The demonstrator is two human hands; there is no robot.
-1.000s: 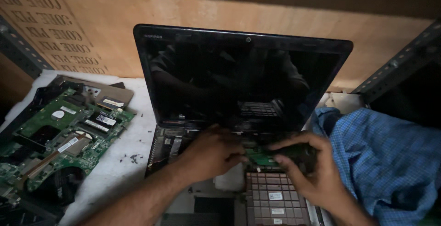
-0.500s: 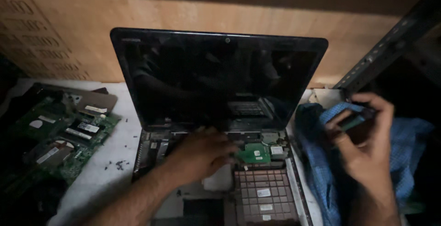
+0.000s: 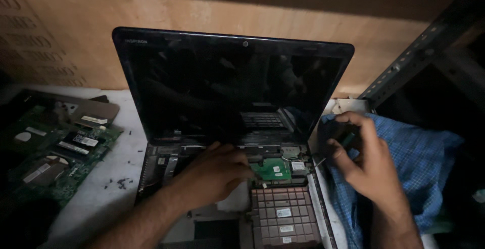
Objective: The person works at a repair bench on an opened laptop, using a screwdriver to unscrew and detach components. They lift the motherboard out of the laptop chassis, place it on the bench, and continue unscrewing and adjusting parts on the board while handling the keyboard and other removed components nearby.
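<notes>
An opened-up black laptop stands with its dark screen upright and its base stripped of the keyboard. My left hand rests palm down inside the base, its fingertips beside a small green circuit board. Below that board lies a reddish-brown plate with small labels. My right hand is to the right of the laptop over a blue checked cloth. Its fingers are closed on a small dark tool with a thin metal tip that points toward the laptop's edge.
A large green motherboard lies on the white table at the left, with loose screws beside it. A cardboard wall stands behind. A slotted metal rack post slants up at the right.
My right hand has left the laptop base and moved right to the blue cloth, holding a small dark item. My left hand has stayed on the base.
</notes>
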